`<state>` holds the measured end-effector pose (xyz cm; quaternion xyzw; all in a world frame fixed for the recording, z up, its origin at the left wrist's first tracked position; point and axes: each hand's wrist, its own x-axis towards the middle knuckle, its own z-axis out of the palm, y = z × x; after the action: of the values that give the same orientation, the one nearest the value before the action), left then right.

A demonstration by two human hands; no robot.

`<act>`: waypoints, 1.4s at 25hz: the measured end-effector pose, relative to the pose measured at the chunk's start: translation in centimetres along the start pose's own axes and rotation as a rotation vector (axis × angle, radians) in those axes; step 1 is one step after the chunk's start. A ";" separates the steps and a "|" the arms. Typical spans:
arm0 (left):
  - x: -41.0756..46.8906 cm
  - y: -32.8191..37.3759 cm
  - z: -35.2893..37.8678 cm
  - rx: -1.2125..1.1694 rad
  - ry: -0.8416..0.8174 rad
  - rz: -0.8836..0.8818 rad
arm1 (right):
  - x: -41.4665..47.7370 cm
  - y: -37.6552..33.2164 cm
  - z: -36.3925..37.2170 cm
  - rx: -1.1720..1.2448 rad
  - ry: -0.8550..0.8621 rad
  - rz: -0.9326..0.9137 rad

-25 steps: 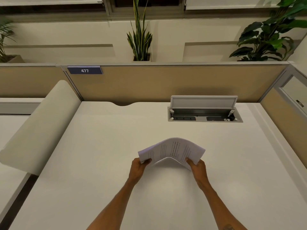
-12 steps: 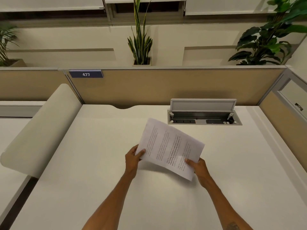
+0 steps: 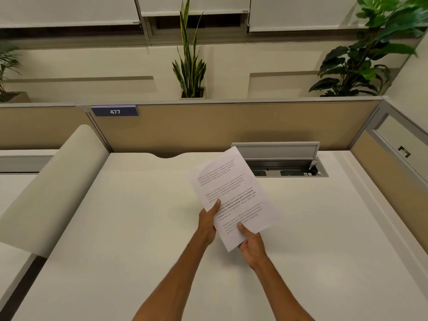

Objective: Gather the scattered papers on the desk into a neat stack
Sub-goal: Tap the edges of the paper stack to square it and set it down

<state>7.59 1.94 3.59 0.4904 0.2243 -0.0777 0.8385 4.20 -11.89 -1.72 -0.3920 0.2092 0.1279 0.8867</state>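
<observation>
A bundle of white printed papers is held up above the white desk, tilted with its long side running away from me and its printed face toward me. My left hand grips its left edge, thumb on the front. My right hand holds the bottom corner, thumb on the text. The sheets look aligned; how many there are cannot be told. No loose paper lies on the desk.
An open cable hatch with its lid raised sits at the back right of the desk, partly behind the papers. A tan partition with a blue "477" tag closes the back. A curved divider borders the left side.
The papers went from bent and low over the desk to flat, lifted and turned clockwise to near upright. Both hands shifted along with them, the right one coming under the bottom corner.
</observation>
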 end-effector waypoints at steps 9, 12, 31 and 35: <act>-0.4 1.4 -3.9 0.327 -0.110 0.086 | -0.6 -5.8 -6.2 -0.480 -0.073 0.057; -0.8 1.4 -4.4 0.432 -0.190 0.100 | -0.2 -7.9 -5.0 -0.662 -0.132 -0.040; -1.4 0.5 -5.1 0.650 -0.070 0.314 | 0.2 -3.7 -0.1 -0.679 0.095 -0.336; -1.5 0.4 -4.3 0.629 -0.023 0.352 | 0.3 -3.6 0.3 -0.688 0.114 -0.374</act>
<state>5.09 5.70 2.84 0.7547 0.0923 -0.0028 0.6495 6.00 -14.01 0.64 -0.7040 0.1278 0.0048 0.6986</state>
